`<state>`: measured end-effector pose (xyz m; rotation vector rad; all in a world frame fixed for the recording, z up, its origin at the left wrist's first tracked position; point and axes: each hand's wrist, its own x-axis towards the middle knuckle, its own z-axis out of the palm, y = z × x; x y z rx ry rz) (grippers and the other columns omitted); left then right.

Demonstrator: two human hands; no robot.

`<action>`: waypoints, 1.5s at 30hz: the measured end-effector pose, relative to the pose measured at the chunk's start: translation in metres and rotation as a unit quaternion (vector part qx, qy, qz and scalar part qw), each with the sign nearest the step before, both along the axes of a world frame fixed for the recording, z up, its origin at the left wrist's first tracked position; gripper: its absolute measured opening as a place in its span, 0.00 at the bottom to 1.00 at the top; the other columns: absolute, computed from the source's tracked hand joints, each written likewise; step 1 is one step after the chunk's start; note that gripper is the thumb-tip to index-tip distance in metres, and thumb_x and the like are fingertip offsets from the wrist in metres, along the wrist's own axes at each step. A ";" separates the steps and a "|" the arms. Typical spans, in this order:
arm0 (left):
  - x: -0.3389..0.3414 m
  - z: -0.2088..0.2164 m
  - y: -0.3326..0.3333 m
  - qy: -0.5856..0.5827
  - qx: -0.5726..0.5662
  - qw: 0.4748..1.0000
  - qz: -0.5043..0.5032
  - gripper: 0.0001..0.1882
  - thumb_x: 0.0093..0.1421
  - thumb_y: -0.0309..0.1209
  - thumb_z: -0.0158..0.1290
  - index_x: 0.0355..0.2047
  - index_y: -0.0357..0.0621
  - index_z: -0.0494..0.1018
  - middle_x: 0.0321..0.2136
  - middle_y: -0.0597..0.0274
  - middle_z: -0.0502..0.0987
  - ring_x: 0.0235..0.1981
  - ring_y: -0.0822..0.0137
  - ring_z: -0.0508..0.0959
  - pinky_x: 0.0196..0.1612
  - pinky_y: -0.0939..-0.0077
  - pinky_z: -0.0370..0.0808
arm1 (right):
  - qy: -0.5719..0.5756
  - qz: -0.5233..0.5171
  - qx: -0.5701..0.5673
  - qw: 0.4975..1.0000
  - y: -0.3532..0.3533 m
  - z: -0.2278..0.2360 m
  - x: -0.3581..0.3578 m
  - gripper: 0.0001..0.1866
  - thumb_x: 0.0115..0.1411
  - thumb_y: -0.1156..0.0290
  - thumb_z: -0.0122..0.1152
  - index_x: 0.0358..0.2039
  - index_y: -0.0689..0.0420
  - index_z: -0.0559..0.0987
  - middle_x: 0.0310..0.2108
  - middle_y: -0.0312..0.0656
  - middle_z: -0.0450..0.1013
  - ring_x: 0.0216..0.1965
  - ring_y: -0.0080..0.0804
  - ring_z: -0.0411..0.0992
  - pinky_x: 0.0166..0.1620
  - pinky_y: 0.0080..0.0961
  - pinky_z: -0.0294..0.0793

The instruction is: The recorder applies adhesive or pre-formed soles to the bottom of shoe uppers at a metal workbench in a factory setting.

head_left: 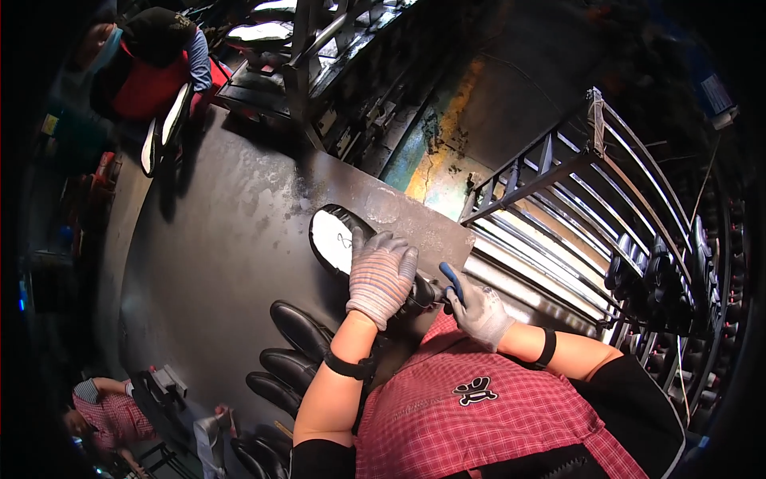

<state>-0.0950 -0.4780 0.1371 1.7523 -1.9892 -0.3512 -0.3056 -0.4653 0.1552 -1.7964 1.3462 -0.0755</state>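
Observation:
A black shoe upper (319, 249) lies sole side up over the metal table, its white insole board (331, 239) facing me with a small dark mark on it. My left hand (382, 275), in a striped glove with grey fingers, is wrapped over the middle of it. At the shoe's heel end is my right hand (479, 310), in a pale glove with blue fingertips. Its fingers are bent together close to the heel, and whatever they pinch is too small and dark to make out. Several black shoes (297, 327) lie beside my left forearm, toes pointing left.
The grey metal table (223, 231) spreads left and ahead. A metal rack (550, 184) stands at right, with black shoes (658, 271) on it. Another rack (299, 80) stands ahead. A co-worker (152, 72) holds shoes at upper left; another person (116, 415) is at lower left.

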 end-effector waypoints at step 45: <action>0.199 -0.112 0.144 0.839 -0.206 0.340 0.372 0.45 0.54 0.59 0.59 0.63 0.45 0.60 0.58 0.54 0.67 0.59 0.54 0.66 0.64 0.53 0.62 | -0.109 0.533 -0.252 0.800 -0.036 -0.039 0.312 0.51 0.49 0.50 0.69 0.70 0.41 0.52 0.65 0.60 0.50 0.65 0.61 0.54 0.64 0.49 0.58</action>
